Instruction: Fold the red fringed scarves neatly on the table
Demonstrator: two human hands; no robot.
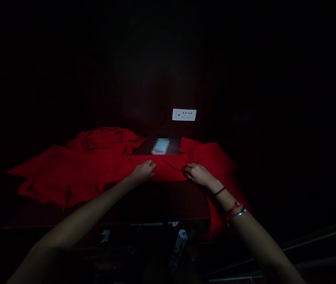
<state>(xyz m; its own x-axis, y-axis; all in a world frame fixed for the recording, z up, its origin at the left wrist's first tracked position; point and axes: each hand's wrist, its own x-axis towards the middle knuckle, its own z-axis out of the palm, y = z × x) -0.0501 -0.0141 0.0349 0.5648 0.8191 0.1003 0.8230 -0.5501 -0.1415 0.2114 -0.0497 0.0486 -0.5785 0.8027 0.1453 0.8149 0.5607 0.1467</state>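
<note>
A large red cloth (76, 169) lies spread over a dark table (162, 201), bunched up at the back left and hanging off the right edge. My left hand (144, 172) rests on the cloth's middle strip with its fingers curled down on the fabric. My right hand (195, 173) presses on the same strip a little to the right, fingers bent onto a fold. Bracelets circle my right wrist (234, 209).
A white wall socket (184, 114) sits on the dark wall behind the table. A small pale object (160, 146) lies at the table's back edge. Below the front edge there are dim items, one a pale bottle-like shape (179, 242). The surroundings are very dark.
</note>
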